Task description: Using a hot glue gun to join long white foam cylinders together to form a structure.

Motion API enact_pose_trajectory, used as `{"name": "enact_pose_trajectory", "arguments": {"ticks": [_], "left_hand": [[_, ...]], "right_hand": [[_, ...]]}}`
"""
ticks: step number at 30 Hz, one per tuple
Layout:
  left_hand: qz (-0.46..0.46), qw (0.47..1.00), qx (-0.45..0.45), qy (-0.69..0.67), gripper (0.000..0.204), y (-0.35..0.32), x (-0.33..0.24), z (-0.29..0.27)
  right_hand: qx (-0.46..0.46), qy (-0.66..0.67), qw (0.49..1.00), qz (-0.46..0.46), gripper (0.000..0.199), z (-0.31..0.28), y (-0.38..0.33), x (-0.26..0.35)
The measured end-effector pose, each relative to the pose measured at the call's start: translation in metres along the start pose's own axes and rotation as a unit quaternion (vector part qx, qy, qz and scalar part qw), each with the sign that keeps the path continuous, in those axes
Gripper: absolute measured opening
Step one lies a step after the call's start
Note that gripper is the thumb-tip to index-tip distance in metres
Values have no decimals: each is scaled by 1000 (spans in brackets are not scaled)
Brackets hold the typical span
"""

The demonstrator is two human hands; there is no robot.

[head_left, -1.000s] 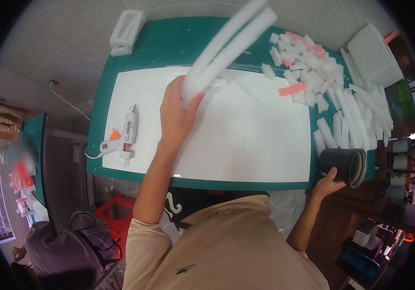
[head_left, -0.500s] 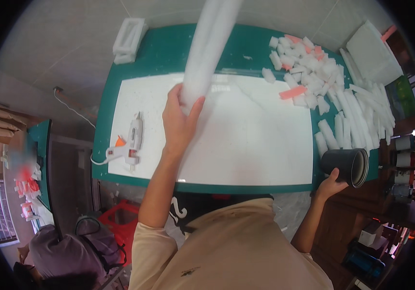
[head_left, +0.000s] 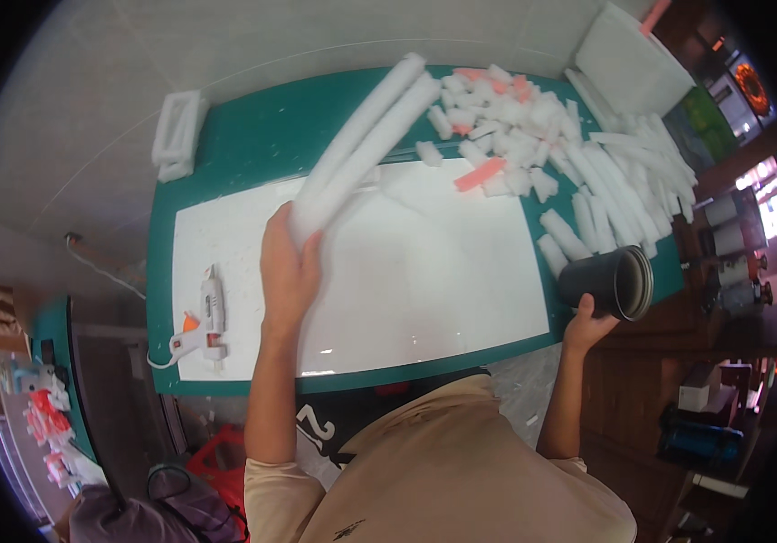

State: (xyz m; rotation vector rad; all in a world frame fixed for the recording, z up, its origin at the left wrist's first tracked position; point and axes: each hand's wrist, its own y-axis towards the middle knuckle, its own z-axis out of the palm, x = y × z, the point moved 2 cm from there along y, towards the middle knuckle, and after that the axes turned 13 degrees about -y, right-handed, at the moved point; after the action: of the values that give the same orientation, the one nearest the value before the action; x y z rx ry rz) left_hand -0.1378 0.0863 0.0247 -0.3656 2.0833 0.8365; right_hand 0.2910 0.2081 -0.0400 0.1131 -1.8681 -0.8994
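Note:
My left hand (head_left: 290,267) is closed around the lower end of a long white foam piece (head_left: 366,140), which slants up to the right above the white board. A groove splits it lengthwise, like two rods side by side; I cannot tell whether they are joined. At the table's right front edge, my right hand (head_left: 586,328) grips a black cup-shaped container (head_left: 598,285) lying tilted, its mouth to the right. Several rims at its mouth suggest nested pieces. Left of my left hand, a white glue gun (head_left: 212,308) with an orange part rests on the board.
A white board (head_left: 424,290) covers much of the green table (head_left: 252,118). White and pink foam scraps (head_left: 506,118) are heaped at the far right, beside long foam strips (head_left: 614,190). A white foam frame (head_left: 178,134) stands far left; a white box (head_left: 633,59) stands far right.
The foam piece has tipped from near upright toward the right, and its far end now shows. The whole view has shifted and turned. Both hands keep their holds.

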Motion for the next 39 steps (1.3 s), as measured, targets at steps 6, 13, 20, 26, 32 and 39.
{"name": "enact_pose_trajectory", "arguments": {"ticks": [6,13,20,26,32,39], "left_hand": [[-23,999,1,25,47,0,-3,1],[-76,996,13,42,50,2,-3,5],[-68,997,11,45,50,0,-3,4],[-31,997,30,61,50,-1,0,4],[-40,998,33,47,50,-1,-1,5],[-39,998,27,42,51,-4,13,0]], "right_hand": [[18,-28,999,-13,81,2,-2,5],[21,41,999,-3,81,2,0,0],[10,44,999,-27,82,2,2,2],[169,12,985,-40,77,-8,23,48],[312,473,762,315,55,5,48,176],[354,254,890,137,35,3,74,266]]}}
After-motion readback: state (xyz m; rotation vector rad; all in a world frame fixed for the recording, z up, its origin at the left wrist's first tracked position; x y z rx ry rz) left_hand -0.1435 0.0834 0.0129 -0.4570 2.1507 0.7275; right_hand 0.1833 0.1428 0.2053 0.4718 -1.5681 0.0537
